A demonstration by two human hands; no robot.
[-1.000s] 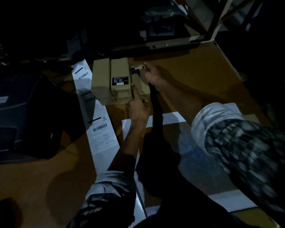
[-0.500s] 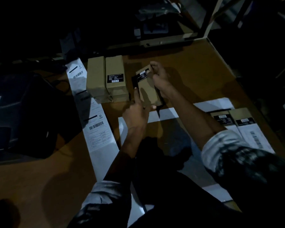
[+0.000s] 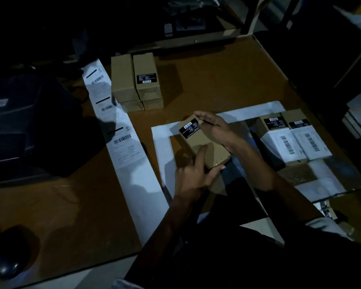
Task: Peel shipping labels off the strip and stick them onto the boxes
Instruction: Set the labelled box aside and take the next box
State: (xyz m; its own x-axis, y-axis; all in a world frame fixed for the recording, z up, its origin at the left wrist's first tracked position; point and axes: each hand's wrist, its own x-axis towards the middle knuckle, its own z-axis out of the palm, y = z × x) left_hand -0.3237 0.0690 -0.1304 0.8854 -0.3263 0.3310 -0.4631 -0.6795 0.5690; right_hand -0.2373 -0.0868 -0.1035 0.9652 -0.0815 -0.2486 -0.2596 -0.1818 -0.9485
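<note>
Here I see both hands on one brown box (image 3: 204,142) — left hand (image 3: 193,176) pinching its near end, right hand (image 3: 216,130) gripping its far side. It sits right of the label strip (image 3: 121,140), which lies flat on the table (image 3: 217,80)

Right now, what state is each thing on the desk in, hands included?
Brown cardboard box in hand: held, tilted, no white label.
Left hand: grips the box's near end.
Right hand: holds the box's far side.
White label strip: flat, labels unpeeled.
Stacked brown boxes: no white labels.
Two boxes at right: white labels on.
</note>
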